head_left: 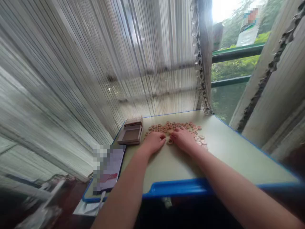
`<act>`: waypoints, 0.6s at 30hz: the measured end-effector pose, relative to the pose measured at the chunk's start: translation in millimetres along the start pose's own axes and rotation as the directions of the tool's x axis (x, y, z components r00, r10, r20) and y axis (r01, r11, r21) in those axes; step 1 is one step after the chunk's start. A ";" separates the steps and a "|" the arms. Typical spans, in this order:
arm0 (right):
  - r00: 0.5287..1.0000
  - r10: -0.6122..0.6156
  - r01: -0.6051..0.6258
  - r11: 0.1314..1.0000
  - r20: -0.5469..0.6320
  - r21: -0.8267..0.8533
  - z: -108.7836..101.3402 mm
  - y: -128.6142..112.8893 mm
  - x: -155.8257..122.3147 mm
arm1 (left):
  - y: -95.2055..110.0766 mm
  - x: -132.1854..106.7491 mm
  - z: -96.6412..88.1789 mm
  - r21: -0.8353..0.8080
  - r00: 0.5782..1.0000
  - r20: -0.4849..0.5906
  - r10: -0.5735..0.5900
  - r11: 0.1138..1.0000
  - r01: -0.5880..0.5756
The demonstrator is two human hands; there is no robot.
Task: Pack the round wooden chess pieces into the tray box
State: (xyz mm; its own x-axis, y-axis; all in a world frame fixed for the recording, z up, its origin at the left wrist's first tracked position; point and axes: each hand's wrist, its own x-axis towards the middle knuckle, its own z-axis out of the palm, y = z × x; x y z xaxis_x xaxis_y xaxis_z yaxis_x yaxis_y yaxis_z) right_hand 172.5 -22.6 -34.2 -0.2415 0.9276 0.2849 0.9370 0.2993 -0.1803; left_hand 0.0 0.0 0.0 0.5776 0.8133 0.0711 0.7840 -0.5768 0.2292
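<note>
Many small round wooden pieces, like Chinese chess discs [175,125], lie in a loose spread on the pale tabletop [228,152]. My left hand [155,141] rests at the near left of the spread, its fingers curled in; what they hold, if anything, is hidden. Close to its right, my right hand [183,137] bends its fingers over the pieces, with one round wooden piece [170,131] at the fingertips. A single disc [170,141] lies between the two hands. Paler discs [201,140] lie just right of my right hand.
An open wooden box [130,135] stands left of the pieces, its lid-like part [133,121] behind it. A tablet [111,168] lies at the table's left edge. The table has a raised blue rim [178,187]. String curtains [152,57] hang behind; a railing [238,54] shows outside.
</note>
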 end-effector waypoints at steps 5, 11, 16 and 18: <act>0.999 0.024 -0.025 0.999 0.022 0.041 -6.5 -4.8 -0.7 | 0.9 -3.2 3.9 -0.076 0.998 0.020 0.066 0.995 -0.065; 0.877 0.480 -0.479 0.875 0.007 0.078 -21.8 13.7 -1.4 | -6.0 -2.9 -0.9 -0.033 0.982 -0.180 -0.055 0.998 0.050; 0.583 0.756 -0.801 0.597 0.298 0.052 -23.1 36.5 0.1 | -15.7 1.2 5.6 0.142 0.948 -0.195 -0.251 0.949 0.280; 0.594 0.731 -0.789 0.610 0.335 0.067 -24.6 38.6 -0.5 | -18.5 2.4 11.6 0.140 0.926 -0.120 -0.357 0.918 0.372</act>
State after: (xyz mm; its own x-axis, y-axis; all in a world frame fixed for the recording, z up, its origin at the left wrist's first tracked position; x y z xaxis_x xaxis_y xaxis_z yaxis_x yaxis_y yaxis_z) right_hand 215.0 -17.1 -18.2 0.4573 0.8449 -0.2776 0.7456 -0.5343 -0.3982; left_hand -10.5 11.7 -15.3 0.2280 0.9684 0.1009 0.9660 -0.2379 0.1010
